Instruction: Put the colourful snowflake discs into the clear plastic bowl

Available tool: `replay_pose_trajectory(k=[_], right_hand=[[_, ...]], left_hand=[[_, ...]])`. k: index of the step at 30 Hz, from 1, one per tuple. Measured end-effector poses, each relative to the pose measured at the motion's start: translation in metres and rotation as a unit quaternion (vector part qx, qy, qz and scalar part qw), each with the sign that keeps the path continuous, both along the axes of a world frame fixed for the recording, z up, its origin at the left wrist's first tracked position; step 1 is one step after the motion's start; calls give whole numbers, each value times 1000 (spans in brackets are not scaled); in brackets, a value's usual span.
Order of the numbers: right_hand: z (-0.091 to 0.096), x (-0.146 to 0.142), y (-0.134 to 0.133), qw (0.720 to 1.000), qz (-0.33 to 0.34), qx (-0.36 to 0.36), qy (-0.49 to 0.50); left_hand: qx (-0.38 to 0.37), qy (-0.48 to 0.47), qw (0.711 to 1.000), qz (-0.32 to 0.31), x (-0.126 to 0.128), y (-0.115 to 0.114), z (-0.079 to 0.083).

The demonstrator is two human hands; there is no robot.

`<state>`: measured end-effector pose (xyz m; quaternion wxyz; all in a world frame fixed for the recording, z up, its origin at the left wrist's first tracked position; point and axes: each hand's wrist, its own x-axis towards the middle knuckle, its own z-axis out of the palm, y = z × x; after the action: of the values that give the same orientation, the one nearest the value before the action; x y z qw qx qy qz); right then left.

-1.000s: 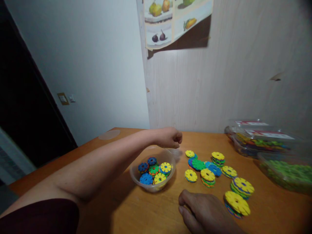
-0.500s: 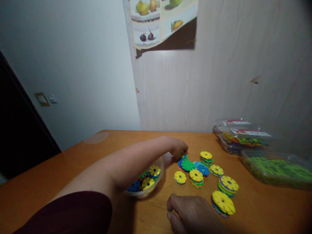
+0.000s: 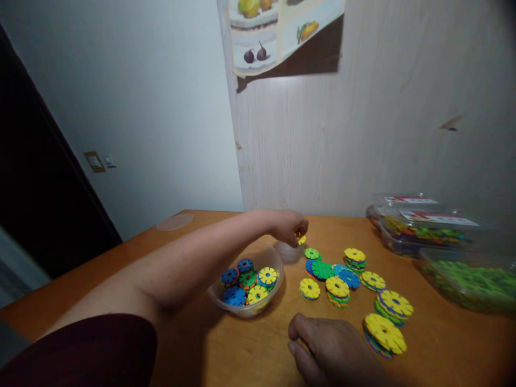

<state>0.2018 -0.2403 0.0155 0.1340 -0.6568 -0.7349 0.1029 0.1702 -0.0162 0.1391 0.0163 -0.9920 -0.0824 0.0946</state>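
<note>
My left hand (image 3: 291, 228) reaches far across the table, its fingers pinched on a yellow notched disc (image 3: 302, 240). Just below it lies a small green disc stack (image 3: 312, 253). Under my forearm stands a clear round bowl (image 3: 278, 285) holding blue, green and yellow discs. My right hand (image 3: 332, 344) rests near the front of the table with curled fingers and no disc visible between its fingertips; its palm is hidden. Beyond it are stacks topped with yellow discs, among them a tall stack (image 3: 385, 333), a middle stack (image 3: 337, 287) and a flat one (image 3: 309, 289). Larger green discs (image 3: 322, 270) overlap blue ones (image 3: 349, 278).
At the right stand clear lidded boxes (image 3: 435, 236) of coloured pieces and an open clear tray (image 3: 471, 282) of green pieces. A translucent lid (image 3: 174, 222) lies at the back left of the wooden table (image 3: 242, 349). A fruit poster (image 3: 258, 37) hangs on the wall.
My left hand has lifted up and away from the disc pile, and a yellow disc now shows in its fingers. The bowl is less covered by my arm. The view has shifted slightly left.
</note>
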Motion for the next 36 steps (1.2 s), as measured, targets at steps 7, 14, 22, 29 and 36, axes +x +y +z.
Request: replay_pose_trajectory(k=[7, 14, 22, 29, 36], right_hand=[[4, 0, -2, 1000, -5, -19, 12], [2, 1, -1, 999, -16, -43, 22], [1, 2, -1, 999, -15, -44, 20], [-6, 4, 4, 1000, -2, -19, 9], [-12, 5, 4, 1000, 7, 22, 7]], left_hand=[[8, 5, 998, 65, -91, -5, 30], [12, 66, 992, 106, -127, -6, 11], [20, 43, 993, 111, -107, -2, 18], [9, -12, 999, 48, -29, 1, 12], [9, 79, 997, 2, 42, -3, -32]])
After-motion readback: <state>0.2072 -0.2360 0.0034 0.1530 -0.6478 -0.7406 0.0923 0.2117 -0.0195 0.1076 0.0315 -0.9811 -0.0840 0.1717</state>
